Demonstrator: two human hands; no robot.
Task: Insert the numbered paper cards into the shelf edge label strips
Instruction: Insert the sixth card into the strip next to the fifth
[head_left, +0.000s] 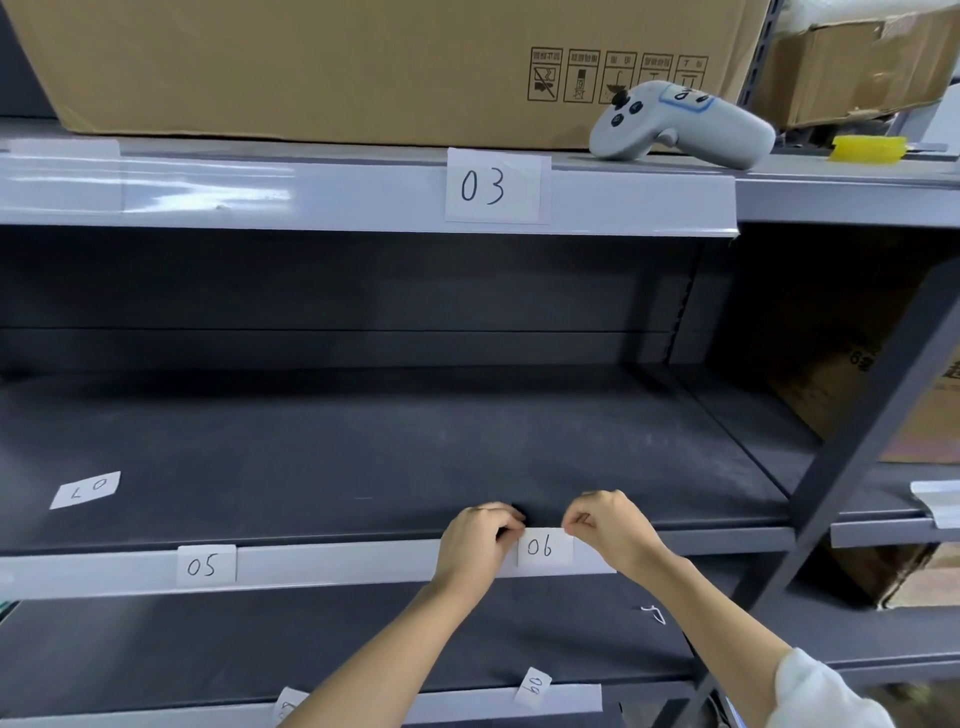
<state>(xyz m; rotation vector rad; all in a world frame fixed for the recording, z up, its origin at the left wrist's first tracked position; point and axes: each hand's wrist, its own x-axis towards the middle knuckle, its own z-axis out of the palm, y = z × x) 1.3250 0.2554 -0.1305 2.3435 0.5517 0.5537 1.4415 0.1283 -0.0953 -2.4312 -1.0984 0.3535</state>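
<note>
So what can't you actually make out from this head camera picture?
- Top corners of card 06: covered by the left hand and right hand, so how far it sits in the strip is unclear.
- Card at the bottom edge: its number is cut off by the left forearm and the frame.
- Print on the brown box behind the post: partly hidden, in shadow.
- Label on the grey controller: too small and tilted to read.

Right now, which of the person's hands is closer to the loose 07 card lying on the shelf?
Left. The left hand pinches the left edge of the 06 card, on the side toward the 07 card. The right hand holds the 06 card's far edge.
</note>
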